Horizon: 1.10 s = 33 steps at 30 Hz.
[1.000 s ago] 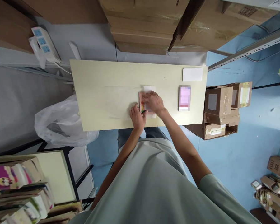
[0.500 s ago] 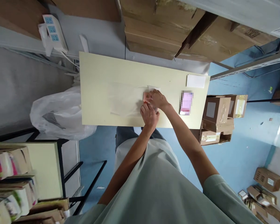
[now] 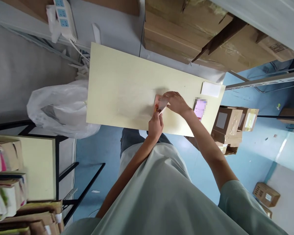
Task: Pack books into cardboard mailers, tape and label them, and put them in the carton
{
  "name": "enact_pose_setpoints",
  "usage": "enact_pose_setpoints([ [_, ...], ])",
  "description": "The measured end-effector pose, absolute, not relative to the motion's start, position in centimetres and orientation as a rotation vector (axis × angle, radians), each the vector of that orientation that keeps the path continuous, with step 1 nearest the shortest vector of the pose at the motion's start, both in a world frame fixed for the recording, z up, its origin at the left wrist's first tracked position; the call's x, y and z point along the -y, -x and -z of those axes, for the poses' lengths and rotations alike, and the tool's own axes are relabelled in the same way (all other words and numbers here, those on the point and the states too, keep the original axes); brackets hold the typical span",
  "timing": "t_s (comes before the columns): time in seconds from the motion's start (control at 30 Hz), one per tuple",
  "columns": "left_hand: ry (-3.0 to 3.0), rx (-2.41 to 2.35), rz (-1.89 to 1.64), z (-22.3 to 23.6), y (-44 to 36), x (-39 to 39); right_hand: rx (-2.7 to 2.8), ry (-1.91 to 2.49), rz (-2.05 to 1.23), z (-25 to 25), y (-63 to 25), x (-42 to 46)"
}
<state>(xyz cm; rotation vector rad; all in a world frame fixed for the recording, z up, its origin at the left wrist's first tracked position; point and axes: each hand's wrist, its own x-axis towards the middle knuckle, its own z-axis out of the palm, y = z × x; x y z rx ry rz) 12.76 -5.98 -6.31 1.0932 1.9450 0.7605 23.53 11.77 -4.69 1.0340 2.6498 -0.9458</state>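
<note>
From the head view, no writing can be read; the print on the small pink packet is too small and a pink item near the right edge is blurred. The packet, with red and yellow marks at one end, is held just above the pale surface. It is pinched by the fingers of the left hand and the right hand. A white card lies at the far corner.

Stockroom or packing area: big cardboard cartons stacked behind a plain tabletop, small taped parcels on the blue floor, metal shelving, stacks of printed goods, a power strip, a plastic bag.
</note>
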Motion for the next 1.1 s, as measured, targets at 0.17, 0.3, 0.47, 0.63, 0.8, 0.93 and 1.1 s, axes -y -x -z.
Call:
enact_pose_setpoints([
  [0.17,-0.806,-2.023,-0.843,4.8,-11.2,7.2,-2.603,-1.019,1.044,5.3,-23.0,-15.1],
  [0.3,-0.709,-2.087,-0.896,4.8,-10.0,8.6,-2.526,-1.134,1.255,6.1,-21.7,-16.1],
  [0.47,-0.669,-2.144,-0.743,6.7,-8.3,9.8,-2.486,-1.274,1.352,7.9,-19.1,-15.3],
  [0.63,-0.663,-2.148,-0.553,8.0,-6.3,9.1,-2.566,-1.528,1.316,10.6,-17.1,-13.1],
  [0.8,-0.856,-2.131,-0.170,7.0,-4.3,8.7,-2.577,-1.660,1.314,11.8,-17.1,-11.6],
  [0.93,-0.972,-2.168,-0.146,6.4,-1.9,8.3,-2.543,-1.772,1.277,11.9,-17.1,-10.3],
  [1.1,-1.324,-2.062,-0.726,8.6,1.8,5.9,-2.465,-2.070,1.306,11.4,-16.7,-7.1],
])
